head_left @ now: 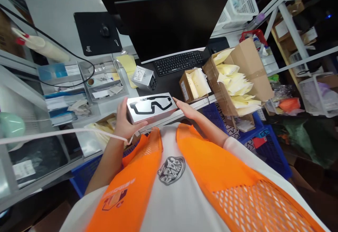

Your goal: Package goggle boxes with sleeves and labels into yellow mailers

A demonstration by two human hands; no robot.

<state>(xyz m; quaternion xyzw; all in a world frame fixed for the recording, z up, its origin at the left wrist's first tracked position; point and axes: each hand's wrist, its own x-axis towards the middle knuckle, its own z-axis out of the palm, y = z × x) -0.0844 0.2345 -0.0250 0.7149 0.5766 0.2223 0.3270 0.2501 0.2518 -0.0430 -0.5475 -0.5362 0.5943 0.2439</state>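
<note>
A long silver box (151, 107) with a black goggle-shaped print on its top is held level at the desk's front edge, close to my body. My left hand (124, 122) wraps around its left end, with the thumb along the near side. At the other end, my right hand (186, 108) presses its fingers against the box; part of those fingers is hidden. Just beyond stands a smaller silver box (144, 78) with a handwritten white label. A small carton (188, 86) holding yellow-white envelopes is to the right of my right hand.
A keyboard (178, 63) lies below a dark monitor (174, 24). On the right, a large open carton (257, 68) holds padded envelopes. Trays of papers (101, 80) sit at left. A white cord (66, 132) crosses near my left wrist. Blue crates (274, 151) are below the desk.
</note>
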